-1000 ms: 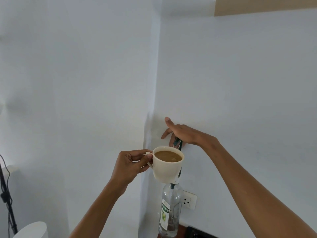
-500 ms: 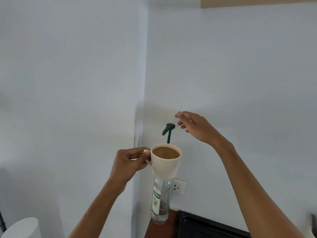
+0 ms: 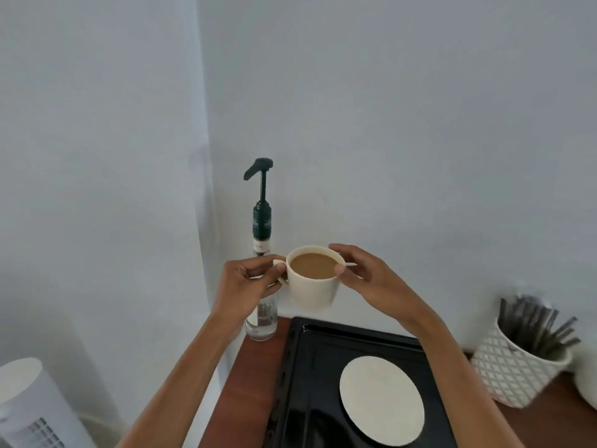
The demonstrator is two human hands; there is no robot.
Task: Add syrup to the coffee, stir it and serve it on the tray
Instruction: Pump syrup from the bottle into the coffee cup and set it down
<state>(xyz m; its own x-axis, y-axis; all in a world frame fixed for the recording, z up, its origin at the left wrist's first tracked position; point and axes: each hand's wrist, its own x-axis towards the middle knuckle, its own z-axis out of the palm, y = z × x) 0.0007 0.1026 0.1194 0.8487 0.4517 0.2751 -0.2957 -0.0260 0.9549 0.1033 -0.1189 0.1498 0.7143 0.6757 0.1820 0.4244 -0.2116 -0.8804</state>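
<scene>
A cream cup (image 3: 311, 292) full of milky coffee is held in the air above the far edge of the black tray (image 3: 310, 383). My left hand (image 3: 245, 286) pinches the cup's handle. My right hand (image 3: 371, 282) grips the opposite rim between thumb and forefinger; a thin pale sliver shows by its fingers, and I cannot tell what it is. Behind the cup the clear syrup bottle (image 3: 262, 221) stands in the wall corner, its dark green pump raised and untouched. A round cream coaster (image 3: 381, 399) lies on the tray.
A white patterned pot (image 3: 510, 370) holding several dark stirrers (image 3: 533, 324) stands right of the tray on the brown wooden table (image 3: 255, 383). A white appliance (image 3: 29, 405) sits low at the left. Walls close in behind and to the left.
My right hand left the pump and came down onto the cup's rim. The cup moved right, away from under the spout. The view tilted down, bringing the tray and pot into sight.
</scene>
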